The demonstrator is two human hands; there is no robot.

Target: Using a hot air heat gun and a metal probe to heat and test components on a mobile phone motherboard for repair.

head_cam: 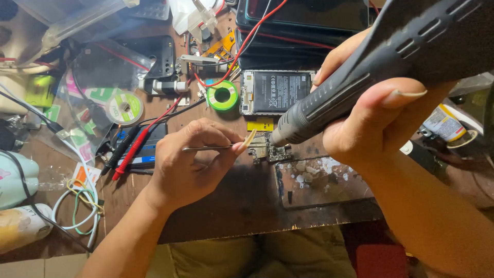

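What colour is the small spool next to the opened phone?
Green, with a dark centre hole: the spool beside the opened phone, head view.

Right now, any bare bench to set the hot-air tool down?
Bare wood runs along the near table edge, between the left hand and the dark glass panel. Crowded elsewhere: test probes and cables left, solder spool and opened phone behind.

An opened phone [277, 91] with its battery exposed is seen beside a green solder spool [222, 96], red and black probes [128, 150] near a tape roll [125, 108], all on the cluttered worktop [231, 206].
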